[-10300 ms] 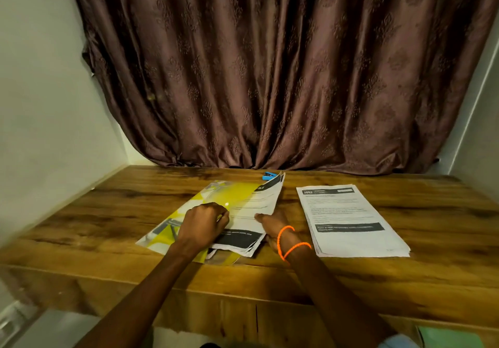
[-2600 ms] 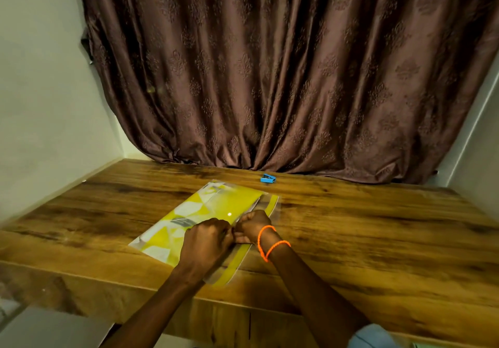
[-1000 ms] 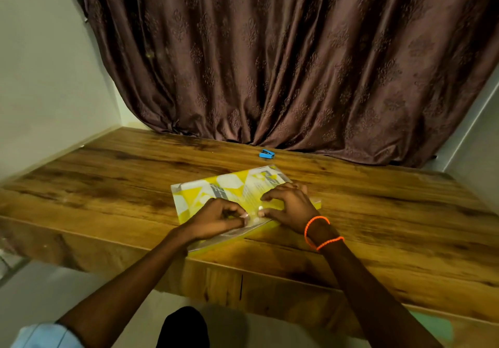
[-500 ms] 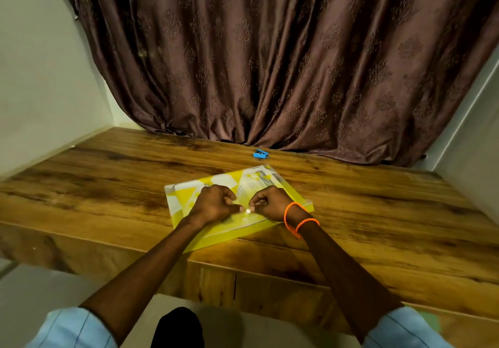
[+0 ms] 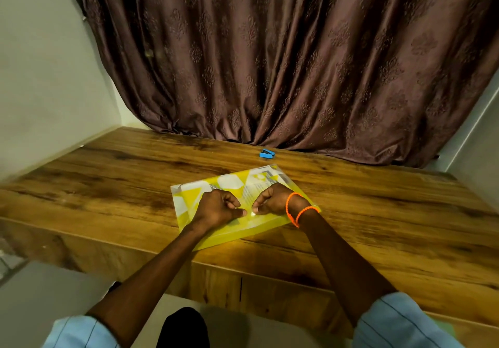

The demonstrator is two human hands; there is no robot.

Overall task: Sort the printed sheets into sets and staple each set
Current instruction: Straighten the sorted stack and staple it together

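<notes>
Both my hands sit on the yellow folder (image 5: pixel 216 189) near the surface (image 5: pixel 108 180) front edge: left hand (image 5: pixel 218 208) and right hand (image 5: pixel 271 201) curl & pinch its clasp, prob. to snap it closed. Sheets show thru the cover. Stapler (image 5: pixel 267 154) parked far back, out of the way.

- Your yellow-and-white patterned folder (image 5: pixel 216 185) lies flat near the table's front edge, turned at an angle, printed sheets showing through its clear cover.
- Your small blue stapler (image 5: pixel 267 154) lies beyond it, near the curtain.
</notes>
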